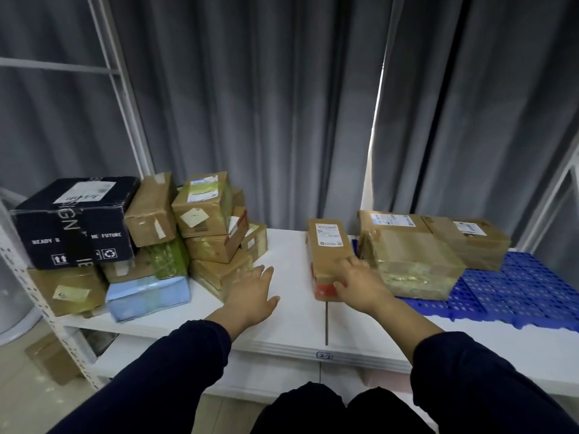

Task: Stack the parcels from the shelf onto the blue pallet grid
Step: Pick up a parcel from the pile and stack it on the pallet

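A narrow brown parcel (329,249) with a white label and a red end lies on the white shelf (291,308), just left of the blue pallet grid (513,296). My right hand (360,281) grips its near right corner. My left hand (253,296) hovers open over the bare shelf, beside a taped brown parcel (219,272) at the edge of the pile. On the grid lie a large tape-wrapped parcel (413,264) and a brown parcel (473,242) behind it, with another parcel (391,220) at the back.
The pile on the left holds a black box (75,223), several brown boxes (203,208), a green packet (170,256) and a light blue packet (147,296). White shelf uprights (125,89) stand at the left. Grey curtains hang behind. A lower shelf holds a box (51,358).
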